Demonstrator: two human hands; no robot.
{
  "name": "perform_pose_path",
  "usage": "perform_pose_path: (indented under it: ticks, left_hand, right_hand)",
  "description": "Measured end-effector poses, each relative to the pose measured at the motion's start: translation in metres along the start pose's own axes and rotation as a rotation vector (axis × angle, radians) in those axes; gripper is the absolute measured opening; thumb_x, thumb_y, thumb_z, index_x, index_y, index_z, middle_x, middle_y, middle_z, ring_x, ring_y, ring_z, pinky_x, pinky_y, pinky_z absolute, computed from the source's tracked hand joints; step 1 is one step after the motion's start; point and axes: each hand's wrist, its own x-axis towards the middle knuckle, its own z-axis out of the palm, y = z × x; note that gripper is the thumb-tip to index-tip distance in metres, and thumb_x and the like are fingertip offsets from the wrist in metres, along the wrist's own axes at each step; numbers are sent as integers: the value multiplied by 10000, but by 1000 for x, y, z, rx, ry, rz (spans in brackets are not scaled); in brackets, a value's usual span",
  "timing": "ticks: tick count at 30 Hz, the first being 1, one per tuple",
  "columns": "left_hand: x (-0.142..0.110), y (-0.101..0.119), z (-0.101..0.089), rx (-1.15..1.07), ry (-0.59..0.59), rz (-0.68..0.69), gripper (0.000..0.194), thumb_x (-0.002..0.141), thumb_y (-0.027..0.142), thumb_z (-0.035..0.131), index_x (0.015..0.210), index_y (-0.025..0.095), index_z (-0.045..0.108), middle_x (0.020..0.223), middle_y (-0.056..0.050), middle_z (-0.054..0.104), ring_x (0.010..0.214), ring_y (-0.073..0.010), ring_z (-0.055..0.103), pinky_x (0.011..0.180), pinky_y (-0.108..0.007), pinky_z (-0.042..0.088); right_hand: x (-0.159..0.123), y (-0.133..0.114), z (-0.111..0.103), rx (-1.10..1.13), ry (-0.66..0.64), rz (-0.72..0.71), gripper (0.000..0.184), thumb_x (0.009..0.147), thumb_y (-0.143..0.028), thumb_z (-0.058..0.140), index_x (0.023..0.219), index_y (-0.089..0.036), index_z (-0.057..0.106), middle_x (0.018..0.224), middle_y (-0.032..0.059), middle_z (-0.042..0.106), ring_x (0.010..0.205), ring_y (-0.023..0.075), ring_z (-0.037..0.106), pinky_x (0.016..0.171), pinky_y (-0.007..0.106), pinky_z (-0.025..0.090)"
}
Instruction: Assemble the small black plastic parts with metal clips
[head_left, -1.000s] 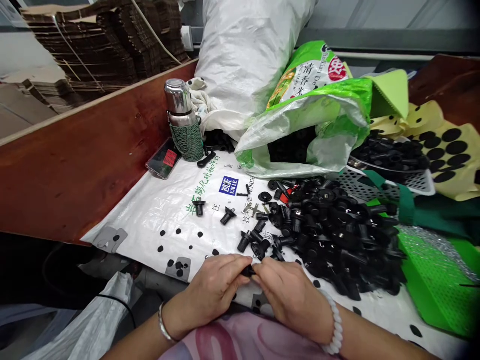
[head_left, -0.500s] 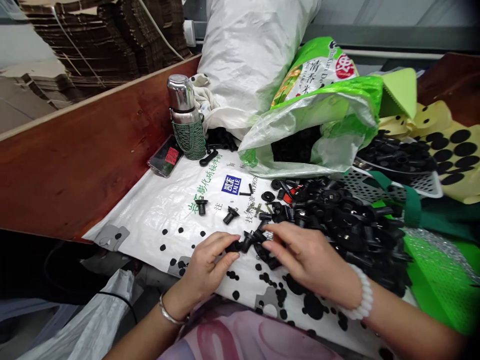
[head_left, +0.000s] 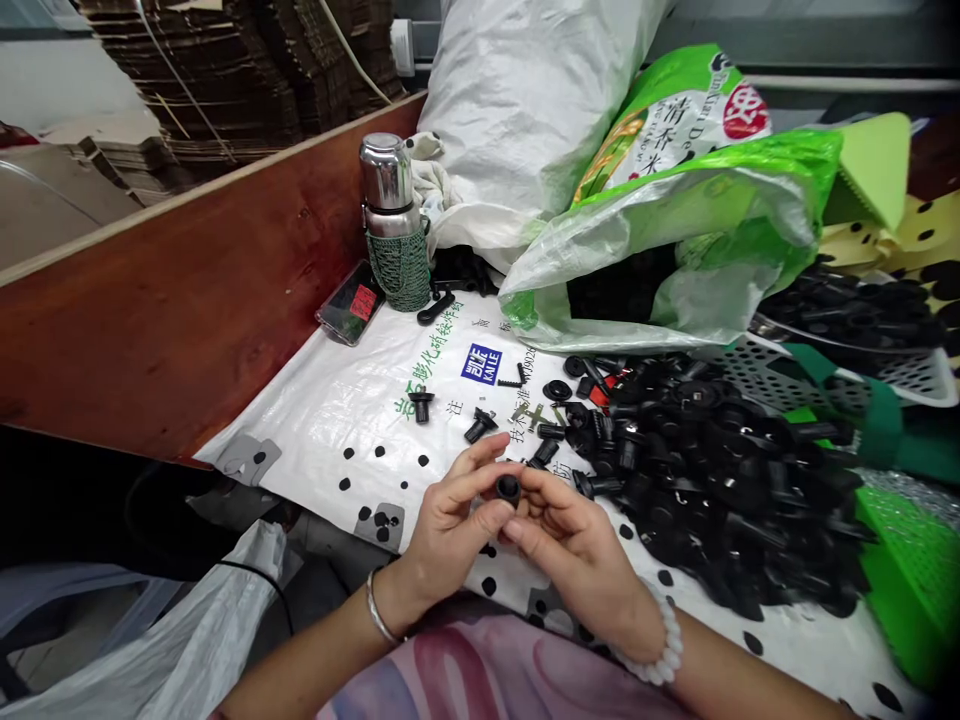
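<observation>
Close in front of me, my left hand point(head_left: 459, 525) and my right hand point(head_left: 570, 545) meet around one small black plastic part point(head_left: 508, 488) with a round hollow end facing up. Thumbs and fingers of both hands pinch it; its lower portion is hidden. Just beyond the fingertips lie loose black flanged plastic parts, one point(head_left: 480, 425) tilted on its side and another point(head_left: 421, 405) farther left. To the right spreads a large heap of similar black parts point(head_left: 720, 470). Small brass-coloured metal pieces point(head_left: 534, 416) rest at the heap's left edge.
A printed white woven sheet point(head_left: 300, 420) covers the table. Behind stand a steel flask point(head_left: 388, 190) in a green net, a phone point(head_left: 351, 303), a white sack point(head_left: 525, 120) and an open green bag point(head_left: 675, 190). A white basket point(head_left: 810, 375) with black parts sits right; a wooden board point(head_left: 172, 270) edges the left.
Both hands have come together nearer my body, and the black part is now held between them. The right hand has moved away from the heap's edge. The view has shifted slightly.
</observation>
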Motion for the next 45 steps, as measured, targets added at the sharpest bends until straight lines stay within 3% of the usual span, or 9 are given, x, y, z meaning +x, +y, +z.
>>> perform_pose_path:
  ticks: [5, 9, 13, 19, 24, 27, 35, 40, 45]
  left_hand:
    - [1, 6, -2, 59, -15, 36, 326, 841, 234, 538, 1165, 207, 575, 1305, -112, 467, 1240, -247, 395, 1033, -404, 323]
    - [2, 12, -7, 161, 67, 120, 280, 798, 204, 600, 1078, 190, 607, 976, -80, 596, 910, -180, 565, 813, -317, 472]
    - [4, 18, -9, 294, 38, 85, 116, 787, 167, 609, 899, 162, 643, 800, -47, 627, 758, -146, 585, 703, -263, 483]
    - [3, 30, -8, 480, -65, 127, 133, 789, 151, 586, 919, 148, 617, 809, -57, 619, 723, -140, 584, 666, -260, 484]
    - [1, 30, -7, 539, -69, 177, 134, 792, 128, 578, 919, 156, 612, 805, -57, 641, 723, -135, 591, 663, -246, 482]
    - [-1, 27, -6, 493, -10, 127, 121, 784, 140, 595, 899, 163, 625, 816, -51, 650, 742, -136, 599, 686, -245, 482]
    - [2, 18, 1, 7, 77, -363, 199, 743, 319, 637, 764, 129, 581, 546, 10, 568, 498, -93, 532, 507, -209, 436]
    - [-2, 7, 8, 30, 126, -303, 187, 800, 324, 566, 759, 145, 532, 565, 29, 503, 487, -74, 470, 478, -194, 398]
    - [-5, -3, 11, 86, 171, -94, 112, 827, 259, 544, 786, 158, 521, 717, -4, 524, 579, -84, 478, 537, -207, 410]
  right_hand:
    - [-1, -2, 0, 218, 10, 112, 251, 791, -307, 599, 993, -161, 573, 588, -25, 542, 486, 67, 489, 455, 177, 419]
    - [-7, 0, -3, 96, 13, 72, 259, 807, -297, 580, 1026, -161, 567, 595, -20, 548, 516, 81, 507, 465, 186, 426]
    - [-12, 5, -8, -128, 39, -93, 239, 839, -260, 534, 1062, -179, 560, 681, 3, 576, 582, 105, 546, 527, 218, 470]
    - [-12, 4, -18, -534, 106, -489, 276, 844, -122, 489, 1110, -184, 528, 980, 97, 615, 864, 175, 594, 731, 309, 509]
    - [-13, 3, -20, -598, 102, -554, 307, 832, -76, 490, 1124, -169, 506, 976, 97, 613, 910, 175, 586, 767, 307, 503]
    - [-13, 4, -20, -621, 119, -551, 299, 839, -91, 482, 1125, -176, 508, 977, 98, 617, 907, 181, 593, 759, 317, 510]
    - [-13, 6, -22, -795, 157, -702, 300, 825, -82, 481, 1111, -148, 541, 956, 114, 640, 877, 179, 622, 702, 283, 536]
    - [-11, 10, -21, -892, 173, -779, 314, 818, -64, 478, 1116, -142, 540, 949, 126, 654, 863, 185, 630, 695, 290, 537]
    - [-11, 9, -18, -686, 140, -600, 255, 858, -153, 474, 1103, -161, 541, 896, 94, 649, 816, 174, 623, 672, 285, 528]
